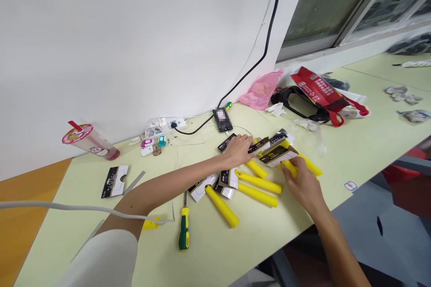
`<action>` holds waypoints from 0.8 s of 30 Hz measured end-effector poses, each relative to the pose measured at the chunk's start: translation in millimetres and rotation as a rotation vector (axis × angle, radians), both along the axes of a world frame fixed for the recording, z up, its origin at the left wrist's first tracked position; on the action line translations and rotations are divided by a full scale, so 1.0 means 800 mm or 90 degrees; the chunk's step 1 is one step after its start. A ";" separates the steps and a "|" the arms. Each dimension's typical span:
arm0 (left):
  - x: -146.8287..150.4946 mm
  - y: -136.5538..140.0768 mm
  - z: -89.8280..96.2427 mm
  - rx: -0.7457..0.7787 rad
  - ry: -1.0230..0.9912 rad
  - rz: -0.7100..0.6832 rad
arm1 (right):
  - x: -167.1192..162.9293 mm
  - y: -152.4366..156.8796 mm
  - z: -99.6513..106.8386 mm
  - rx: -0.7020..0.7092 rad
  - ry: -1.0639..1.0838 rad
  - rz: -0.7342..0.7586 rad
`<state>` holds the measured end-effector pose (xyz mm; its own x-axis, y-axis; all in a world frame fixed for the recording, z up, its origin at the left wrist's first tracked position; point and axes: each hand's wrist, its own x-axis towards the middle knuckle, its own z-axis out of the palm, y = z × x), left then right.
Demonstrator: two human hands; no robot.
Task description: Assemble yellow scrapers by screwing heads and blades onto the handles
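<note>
My right hand (303, 184) is closed around a yellow handle (290, 168), its thumb and fingers wrapped on it. A black-and-white card sleeve (276, 154) sits at the far end of that handle. My left hand (238, 149) reaches across the pile with fingers curled at the edge of another black card sleeve (259, 145); its fingertips are partly hidden. Between and below my hands, several yellow handles (222, 206) with hanging holes lie fanned out, some overlapping printed card sleeves (229, 178). Another yellow handle (311, 164) lies behind my right hand.
A green-and-yellow screwdriver (184, 228) lies near the front. To the left are a loose card sleeve (114, 181), a metal strip (134, 182) and a drink cup (96, 145). A phone (222, 120), power strip (177, 123), pink bag (262, 89) and red bag (316, 89) line the back.
</note>
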<state>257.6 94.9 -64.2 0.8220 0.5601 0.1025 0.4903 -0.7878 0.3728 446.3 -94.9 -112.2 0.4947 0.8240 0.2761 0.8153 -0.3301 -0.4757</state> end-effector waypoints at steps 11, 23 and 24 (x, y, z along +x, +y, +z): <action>-0.034 -0.044 0.011 0.099 0.047 -0.171 | 0.005 -0.021 0.001 0.014 0.067 -0.046; 0.009 -0.005 -0.001 -0.091 0.076 0.033 | 0.020 -0.031 -0.015 0.044 0.085 0.011; 0.014 -0.002 0.000 -0.107 0.074 0.045 | 0.020 -0.031 -0.016 0.050 0.086 0.017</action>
<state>268.5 93.2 -64.3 0.7809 0.6182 -0.0900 0.5895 -0.6815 0.4337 462.7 -119.6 -124.9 0.5096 0.8162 0.2722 0.7503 -0.2668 -0.6048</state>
